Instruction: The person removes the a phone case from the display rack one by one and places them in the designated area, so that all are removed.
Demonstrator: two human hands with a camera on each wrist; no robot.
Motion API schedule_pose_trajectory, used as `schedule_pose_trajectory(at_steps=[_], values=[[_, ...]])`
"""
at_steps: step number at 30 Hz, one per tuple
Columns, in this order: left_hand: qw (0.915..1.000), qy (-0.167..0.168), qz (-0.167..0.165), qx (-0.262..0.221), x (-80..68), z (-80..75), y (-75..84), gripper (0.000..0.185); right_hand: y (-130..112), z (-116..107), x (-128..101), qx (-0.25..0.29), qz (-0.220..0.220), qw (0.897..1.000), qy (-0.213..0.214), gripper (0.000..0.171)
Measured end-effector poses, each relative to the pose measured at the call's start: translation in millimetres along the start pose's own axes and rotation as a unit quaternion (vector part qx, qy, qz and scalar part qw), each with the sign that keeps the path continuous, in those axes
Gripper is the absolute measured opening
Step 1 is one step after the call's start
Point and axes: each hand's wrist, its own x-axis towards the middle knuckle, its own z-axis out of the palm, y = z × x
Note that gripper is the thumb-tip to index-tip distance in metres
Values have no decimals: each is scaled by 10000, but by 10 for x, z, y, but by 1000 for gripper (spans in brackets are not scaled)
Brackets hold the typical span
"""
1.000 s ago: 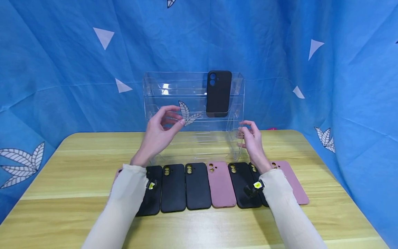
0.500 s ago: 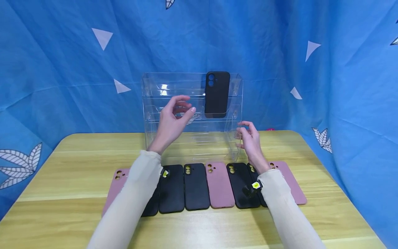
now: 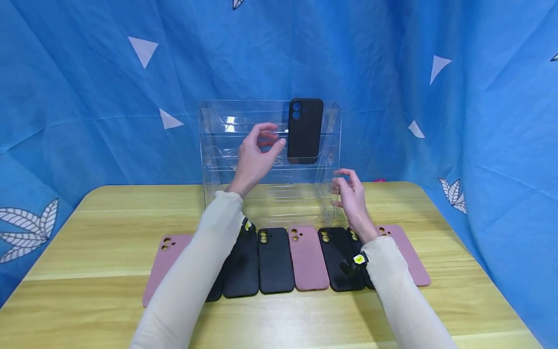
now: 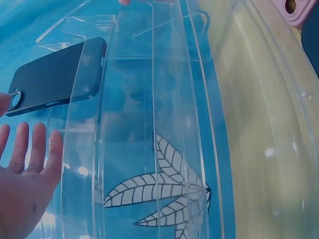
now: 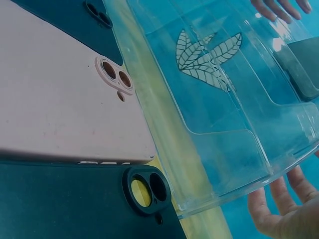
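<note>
A clear stepped display rack (image 3: 220,167) stands on the table. One black phone case (image 3: 305,131) leans upright at the right of its upper tier, camera cutouts at top left. My left hand (image 3: 254,162) hovers in front of the rack, just left of that case, fingers loosely curved and holding nothing. In the left wrist view, its fingers (image 4: 37,147) lie close to the case's camera end. My right hand (image 3: 355,198) holds the rack's right side edge; in the right wrist view its fingers (image 5: 281,196) reach around the clear side, with the thumb mostly out of frame.
A row of black and pink phone cases lies in front of the rack, including a middle pink case (image 3: 309,259), a black case (image 3: 276,261) and a left pink case (image 3: 165,257). My forearms cover several of them. A blue curtain (image 3: 87,97) hangs behind the wooden table (image 3: 87,261).
My left hand has moved right and upward across the rack's front toward the standing black phone case. The right hand stays at the rack's side.
</note>
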Motion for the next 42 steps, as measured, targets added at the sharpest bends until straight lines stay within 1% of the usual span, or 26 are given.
schedule_pose_trajectory(at_steps=[5, 9, 12, 19, 22, 30, 42], values=[[9998, 11, -203, 86, 67, 78, -5, 40, 5, -3, -10, 44, 14, 10000, -16, 39], [9993, -20, -273, 235, 93, 136, 18, 40, 6, -8, -18, 56, 2, 10000, -15, 39], [9990, 27, -305, 329, 106, 174, 43, 38, 5, -4, -26, 60, 2, 10000, -11, 38], [9969, 146, -548, 544, 131, 256, 87, 36, 0, 13, -39, 103, 21, 9999, 25, 37], [9963, 216, -595, 576, 136, 280, 96, 35, 2, 15, -37, 69, 6, 10000, 22, 37], [9957, 373, -595, 602, 144, 318, 91, 31, 15, 17, -43, 23, -35, 10000, -20, 38], [9962, 299, -606, 552, 141, 301, 97, 32, 14, 14, -41, -2, -30, 10000, -20, 39]])
